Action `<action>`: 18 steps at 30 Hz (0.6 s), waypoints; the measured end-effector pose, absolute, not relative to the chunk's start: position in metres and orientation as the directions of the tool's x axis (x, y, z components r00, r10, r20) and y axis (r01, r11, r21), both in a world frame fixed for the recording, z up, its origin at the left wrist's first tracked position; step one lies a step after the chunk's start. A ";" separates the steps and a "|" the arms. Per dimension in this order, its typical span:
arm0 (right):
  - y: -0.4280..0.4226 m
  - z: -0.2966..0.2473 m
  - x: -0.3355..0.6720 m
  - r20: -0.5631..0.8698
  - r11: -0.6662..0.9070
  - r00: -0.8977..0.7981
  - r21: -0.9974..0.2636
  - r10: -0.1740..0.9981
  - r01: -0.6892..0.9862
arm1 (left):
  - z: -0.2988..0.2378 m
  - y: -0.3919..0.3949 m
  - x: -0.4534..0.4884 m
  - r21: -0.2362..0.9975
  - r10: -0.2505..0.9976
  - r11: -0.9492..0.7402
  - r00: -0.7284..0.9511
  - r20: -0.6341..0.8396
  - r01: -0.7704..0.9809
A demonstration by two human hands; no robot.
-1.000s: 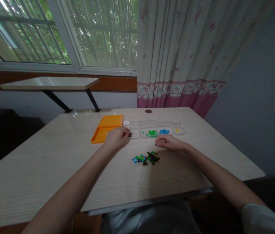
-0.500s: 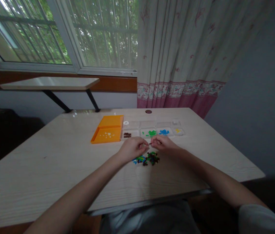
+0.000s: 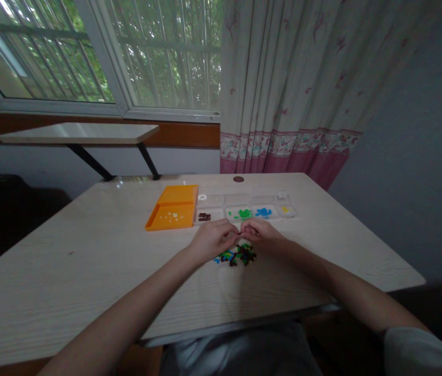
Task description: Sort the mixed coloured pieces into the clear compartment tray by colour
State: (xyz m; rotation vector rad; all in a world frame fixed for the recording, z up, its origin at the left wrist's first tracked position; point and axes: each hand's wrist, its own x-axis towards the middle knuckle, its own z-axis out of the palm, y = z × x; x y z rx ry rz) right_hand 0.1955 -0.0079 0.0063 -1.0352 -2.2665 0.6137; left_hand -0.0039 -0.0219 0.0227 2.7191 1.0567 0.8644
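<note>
My left hand (image 3: 216, 237) and my right hand (image 3: 260, 233) meet above the table, thumbs and fingers pinched, fingertips almost touching. Between them shows a tiny dark brown piece (image 3: 239, 233), mostly hidden by the fingers. Just below my hands lies a heap of small plastic pieces (image 3: 246, 254) in dark brown and green. A looser group of blue, green and yellow pieces (image 3: 226, 256) adjoins it on the left, partly covered by my left hand.
Behind my hands lies a clear compartment box (image 3: 224, 200), holding brown pieces (image 3: 204, 216), green pieces (image 3: 243, 214), blue pieces (image 3: 263, 212) and yellow pieces (image 3: 285, 209). An opened orange case (image 3: 177, 195) with small whitish pieces sits left of it. A raised shelf (image 3: 83, 133) stands at the back left.
My fingertips have drawn closer together, and the dark brown piece between them shows less now. The heap and the boxes stay where they were.
</note>
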 end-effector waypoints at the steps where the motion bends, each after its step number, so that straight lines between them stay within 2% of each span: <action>1: -0.008 0.006 0.196 0.306 0.598 -0.542 -0.608 0.783 0.522 | 0.022 -0.022 -0.004 0.279 0.641 -0.759 0.603 0.474 0.588; 5: -0.006 0.005 0.196 0.289 0.598 -0.561 -0.620 0.776 0.508 | 0.022 -0.022 -0.004 0.269 0.631 -0.769 0.622 0.463 0.580; 9: -0.005 0.009 0.200 0.208 0.549 -0.582 -0.668 0.786 0.503 | 0.026 -0.020 -0.009 0.299 0.645 -0.758 0.597 0.477 0.580; 15: -0.003 0.021 0.217 0.101 0.656 -0.729 -0.532 0.677 0.536 | 0.032 -0.001 -0.030 0.455 0.701 -0.677 0.318 0.638 0.578; 18: -0.001 0.021 0.223 0.035 0.665 -0.759 -0.508 0.650 0.547 | 0.030 0.008 -0.039 0.510 0.703 -0.644 0.179 0.689 0.570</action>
